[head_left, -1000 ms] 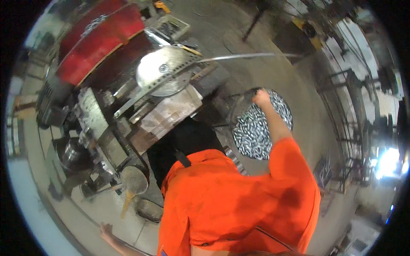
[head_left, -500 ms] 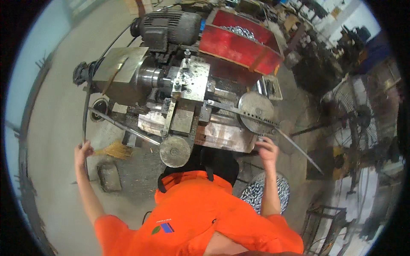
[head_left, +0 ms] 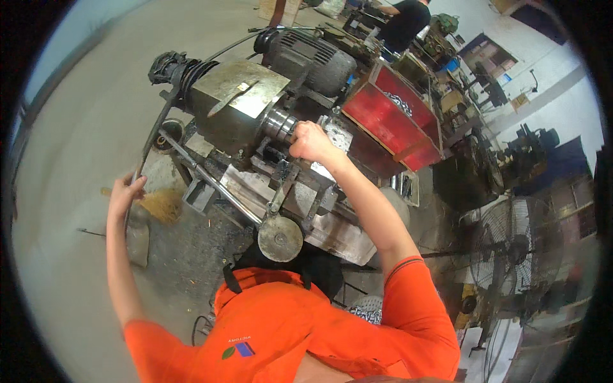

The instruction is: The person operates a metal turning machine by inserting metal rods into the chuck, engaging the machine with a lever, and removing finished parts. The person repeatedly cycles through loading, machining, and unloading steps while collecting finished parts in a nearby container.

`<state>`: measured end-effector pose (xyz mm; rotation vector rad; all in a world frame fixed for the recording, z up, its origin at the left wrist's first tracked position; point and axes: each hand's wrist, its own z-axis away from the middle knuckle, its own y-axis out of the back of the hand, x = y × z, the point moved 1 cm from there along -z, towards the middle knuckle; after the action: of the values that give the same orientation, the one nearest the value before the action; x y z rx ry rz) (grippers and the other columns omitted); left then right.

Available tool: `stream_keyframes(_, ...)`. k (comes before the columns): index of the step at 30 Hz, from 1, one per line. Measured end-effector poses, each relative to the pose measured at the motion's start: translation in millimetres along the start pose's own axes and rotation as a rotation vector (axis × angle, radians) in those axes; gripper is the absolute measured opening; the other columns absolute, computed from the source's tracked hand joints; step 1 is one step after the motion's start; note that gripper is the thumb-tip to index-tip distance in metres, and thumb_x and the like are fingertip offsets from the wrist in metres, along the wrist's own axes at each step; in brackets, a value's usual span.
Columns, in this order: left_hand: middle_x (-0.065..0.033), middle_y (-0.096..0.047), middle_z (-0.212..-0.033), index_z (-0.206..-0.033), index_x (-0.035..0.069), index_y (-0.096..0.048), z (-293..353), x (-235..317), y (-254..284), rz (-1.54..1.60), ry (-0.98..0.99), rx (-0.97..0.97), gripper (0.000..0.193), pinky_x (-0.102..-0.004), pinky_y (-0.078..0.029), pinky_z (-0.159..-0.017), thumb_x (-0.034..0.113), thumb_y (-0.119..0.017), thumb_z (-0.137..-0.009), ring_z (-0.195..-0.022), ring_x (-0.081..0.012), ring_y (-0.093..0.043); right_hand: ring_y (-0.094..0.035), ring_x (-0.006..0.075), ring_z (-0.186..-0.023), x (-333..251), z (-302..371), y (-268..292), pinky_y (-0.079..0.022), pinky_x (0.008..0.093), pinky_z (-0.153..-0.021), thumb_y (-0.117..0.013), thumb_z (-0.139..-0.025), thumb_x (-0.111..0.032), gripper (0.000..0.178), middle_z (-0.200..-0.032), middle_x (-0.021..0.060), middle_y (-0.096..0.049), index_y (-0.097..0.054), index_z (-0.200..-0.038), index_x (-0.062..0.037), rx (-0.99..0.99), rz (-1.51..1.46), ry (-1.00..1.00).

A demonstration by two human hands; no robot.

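A small metal lathe stands in front of me. My left hand is wrapped round the lower part of a long dark lever, which runs up to the rear end of the headstock. My right hand is at the front of the shiny spindle chuck, its fingers curled together. Whatever those fingers hold is hidden behind the hand. Just beyond it, the bright tool block is partly covered by my right wrist. A round metal disc and a steel bar lie nearer my body.
A motor sits behind the lathe, beside a red bin with small shiny metal parts. At right stands a fan. A broom lies at left; a basket of parts is low beside me. Another person works far back.
My right hand has moved from the lathe's near right edge up to the chuck. The left hand stays on the lever, slightly higher in view. The whole view has turned and shifted.
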<state>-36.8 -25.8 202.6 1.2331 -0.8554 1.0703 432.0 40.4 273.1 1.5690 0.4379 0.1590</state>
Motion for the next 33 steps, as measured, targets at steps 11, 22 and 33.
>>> stream_keyframes(11, -0.0085, -0.058, -0.067, -0.094, -0.005, -0.057, 8.1, 2.1, 3.2, -0.257, 0.022, 0.137, 0.041, -0.0311, -0.046, -0.057, 0.031, -0.068, -0.078, -0.059, -0.0186, -0.058, -0.064, 0.0300, -0.066, -12.6, -23.4, 5.4, -0.049, 0.0344, -0.064, -0.061, -0.058, -0.017, 0.024, -0.069, 0.0235, -0.061, -0.064, -0.070, 0.0043, 0.051, -0.207, -0.247)
stream_keyframes(22, -0.0228, -0.061, -0.077, -0.086, -0.002, -0.056, 77.1, -18.7, 13.5, -1.098, 0.029, 0.350, 0.030, -0.0472, -0.046, -0.070, 0.025, -0.065, -0.076, -0.077, -0.0384, -0.059, -0.059, 0.0434, -0.064, -19.4, -14.1, 10.3, -0.049, 0.0440, -0.059, -0.059, -0.056, -0.013, 0.023, -0.063, 0.0275, -0.055, -0.055, -0.058, 0.0088, 0.116, -0.351, -0.124)
stream_keyframes(33, -0.0154, -0.060, -0.069, -0.084, 0.002, -0.059, -60.1, -83.7, 194.4, -1.554, -0.281, 0.417, 0.010, -0.0429, -0.047, -0.059, 0.007, -0.057, -0.075, -0.065, -0.0314, -0.060, -0.061, 0.0304, -0.057, -14.9, -13.6, 6.8, -0.047, 0.0368, -0.056, -0.060, -0.056, -0.018, 0.022, -0.060, 0.0242, -0.056, -0.062, -0.061, 0.0028, 0.147, -0.385, -0.298)
